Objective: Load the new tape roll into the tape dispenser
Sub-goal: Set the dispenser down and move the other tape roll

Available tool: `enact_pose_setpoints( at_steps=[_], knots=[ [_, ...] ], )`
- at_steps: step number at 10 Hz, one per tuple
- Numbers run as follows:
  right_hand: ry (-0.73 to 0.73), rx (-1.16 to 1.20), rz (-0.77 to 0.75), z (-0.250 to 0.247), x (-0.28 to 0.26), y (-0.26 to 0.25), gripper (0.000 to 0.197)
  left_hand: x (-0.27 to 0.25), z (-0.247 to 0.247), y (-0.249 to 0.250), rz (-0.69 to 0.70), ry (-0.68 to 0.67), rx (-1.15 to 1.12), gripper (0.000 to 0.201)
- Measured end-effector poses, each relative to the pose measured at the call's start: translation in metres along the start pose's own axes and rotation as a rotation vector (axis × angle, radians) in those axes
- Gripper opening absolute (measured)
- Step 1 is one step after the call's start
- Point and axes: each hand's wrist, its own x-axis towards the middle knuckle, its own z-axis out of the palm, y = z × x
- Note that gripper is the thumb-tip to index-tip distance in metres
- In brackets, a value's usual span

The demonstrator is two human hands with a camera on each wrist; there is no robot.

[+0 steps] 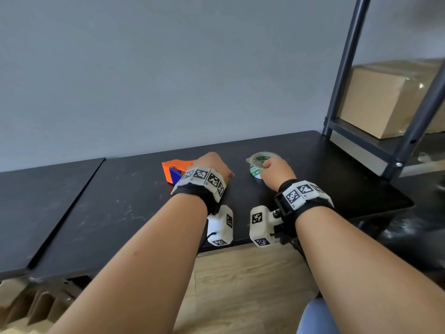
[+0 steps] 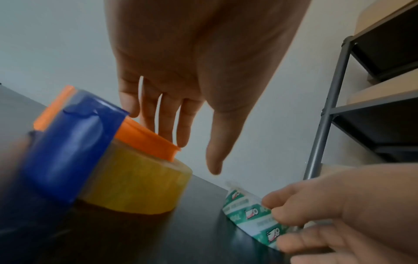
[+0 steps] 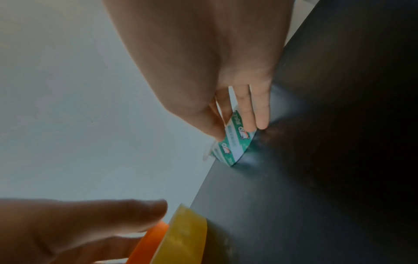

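Observation:
The orange tape dispenser (image 1: 175,165) with a blue part (image 2: 68,142) lies on the black table (image 1: 120,213) and carries a yellowish tape roll (image 2: 140,187). My left hand (image 1: 214,165) hovers over it, its fingers (image 2: 183,125) straight and spread just behind the orange rim; whether they touch it I cannot tell. To the right, my right hand (image 1: 272,165) pinches the new clear roll (image 1: 258,160) with a green and white core (image 3: 233,148). The thumb is inside the core, the fingers (image 3: 262,114) outside. The roll stands tilted, its lower edge on the table.
A dark metal shelf frame (image 1: 346,68) stands at the table's back right, with a cardboard box (image 1: 385,97) on it. A second black tabletop (image 1: 36,201) adjoins on the left. The grey wall runs close behind the table. The front edge lies just below my wrists.

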Motion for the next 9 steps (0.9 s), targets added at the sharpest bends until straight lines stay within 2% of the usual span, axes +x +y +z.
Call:
enact_pose_setpoints(
  at_steps=[1, 2, 3, 4, 5, 6, 7, 8, 9],
  knots=[
    [-0.047, -0.029, 0.015, 0.001, -0.008, -0.008, 0.039, -0.003, 0.001, -0.008, -0.016, -0.046, 0.123, 0.034],
    [-0.124, -0.093, 0.054, 0.002, -0.009, -0.02, 0.041, -0.008, -0.006, -0.012, 0.019, -0.078, 0.145, 0.042],
    [-0.19, -0.145, 0.036, 0.005, -0.013, -0.026, 0.041, -0.007, -0.001, -0.02, 0.027, -0.115, 0.173, 0.036],
    [-0.203, -0.218, -0.03, 0.012, -0.019, -0.031, 0.03, -0.005, -0.003, -0.028, 0.046, -0.122, 0.189, 0.031],
    [-0.217, -0.203, -0.011, 0.013, -0.022, -0.041, 0.047, -0.024, -0.015, -0.034, 0.02, -0.118, 0.224, 0.039],
    [-0.211, -0.209, -0.014, 0.019, -0.029, -0.046, 0.045, -0.019, -0.005, -0.061, 0.022, 0.01, 0.121, 0.036],
    [-0.213, -0.225, -0.051, 0.026, -0.037, -0.051, 0.04, -0.02, -0.007, -0.073, -0.053, 0.028, 0.18, 0.015],
    [-0.2, -0.234, -0.096, 0.031, -0.041, -0.055, 0.041, -0.021, -0.009, -0.083, -0.058, 0.028, 0.208, 0.012],
    [-0.199, -0.245, -0.111, 0.036, -0.043, -0.06, 0.042, -0.022, -0.01, -0.091, -0.053, 0.031, 0.206, 0.022]
  ],
)
